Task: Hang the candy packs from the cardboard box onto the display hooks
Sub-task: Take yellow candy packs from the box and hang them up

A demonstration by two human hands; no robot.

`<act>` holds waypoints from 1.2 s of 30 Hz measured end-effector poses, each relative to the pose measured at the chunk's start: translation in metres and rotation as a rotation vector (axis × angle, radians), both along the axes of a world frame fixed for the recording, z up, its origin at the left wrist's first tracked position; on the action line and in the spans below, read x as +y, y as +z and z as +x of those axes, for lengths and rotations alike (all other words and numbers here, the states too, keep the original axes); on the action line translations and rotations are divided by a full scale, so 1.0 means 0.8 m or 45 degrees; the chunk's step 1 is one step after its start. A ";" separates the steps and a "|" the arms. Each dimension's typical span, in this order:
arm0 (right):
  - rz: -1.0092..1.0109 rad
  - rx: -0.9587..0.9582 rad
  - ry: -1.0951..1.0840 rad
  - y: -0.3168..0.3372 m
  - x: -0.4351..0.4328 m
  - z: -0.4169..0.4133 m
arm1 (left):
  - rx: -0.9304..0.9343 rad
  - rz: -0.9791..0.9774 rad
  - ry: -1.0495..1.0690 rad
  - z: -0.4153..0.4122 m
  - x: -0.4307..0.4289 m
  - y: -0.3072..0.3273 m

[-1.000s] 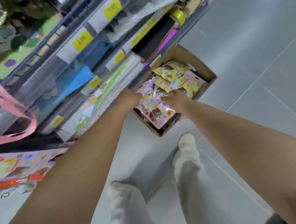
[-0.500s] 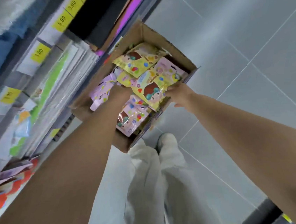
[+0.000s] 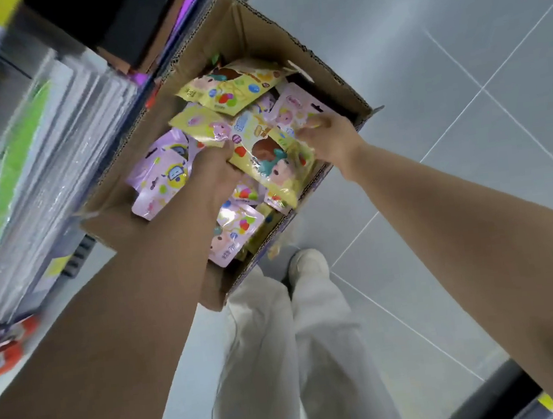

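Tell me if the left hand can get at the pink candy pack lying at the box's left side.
Probably yes: the pink candy pack lies uncovered right beside the left hand in the open brown cardboard box. Its fingers grip a yellow candy pack, though.

Both my bare arms stretch forward and down, almost straight. My left hand [image 3: 216, 173] curls its fingers round the left side of a yellow candy pack [image 3: 273, 162]; my right hand [image 3: 332, 138] pinches its right side.
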State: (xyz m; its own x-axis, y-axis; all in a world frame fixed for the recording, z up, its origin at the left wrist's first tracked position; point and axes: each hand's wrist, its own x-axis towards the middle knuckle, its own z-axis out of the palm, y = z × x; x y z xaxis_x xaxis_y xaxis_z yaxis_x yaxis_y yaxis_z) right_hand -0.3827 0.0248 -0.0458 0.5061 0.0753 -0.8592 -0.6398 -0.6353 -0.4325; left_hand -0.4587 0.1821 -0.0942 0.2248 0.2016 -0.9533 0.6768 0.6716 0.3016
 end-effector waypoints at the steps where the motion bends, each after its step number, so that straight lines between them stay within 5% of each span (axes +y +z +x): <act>1: -0.015 -0.025 -0.006 -0.002 0.002 0.002 | -0.019 -0.052 0.002 -0.006 0.001 0.010; 5: -0.017 -0.016 -0.074 0.013 0.015 0.008 | 0.026 0.023 -0.191 -0.047 0.037 0.028; 10: 0.274 0.554 -0.188 0.033 0.027 0.009 | -0.215 -0.193 -0.551 -0.051 0.048 0.062; 13: 0.295 0.357 -0.446 0.026 0.019 0.019 | -0.148 -0.063 -0.604 -0.008 0.036 0.075; 15: 0.146 0.163 -0.549 0.022 0.009 0.029 | -0.012 0.094 -0.507 0.021 0.033 0.061; 21: -0.302 -0.057 -0.220 -0.013 -0.016 0.036 | 0.124 0.126 -0.180 0.071 0.015 -0.005; 28: -0.217 0.067 -0.369 -0.024 -0.016 -0.001 | 0.046 0.213 0.125 0.084 0.012 0.016; 36: -0.037 0.155 -0.889 0.018 0.013 -0.007 | 0.054 -0.057 0.105 0.030 0.040 0.097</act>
State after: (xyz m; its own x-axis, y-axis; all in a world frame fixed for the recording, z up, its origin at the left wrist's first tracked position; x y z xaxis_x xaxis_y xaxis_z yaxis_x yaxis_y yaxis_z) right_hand -0.3885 0.0355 -0.0316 0.3282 -0.2557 -0.9093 -0.9444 -0.0694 -0.3214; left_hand -0.4347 0.2137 -0.0164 0.1685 0.1751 -0.9700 0.6301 0.7376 0.2426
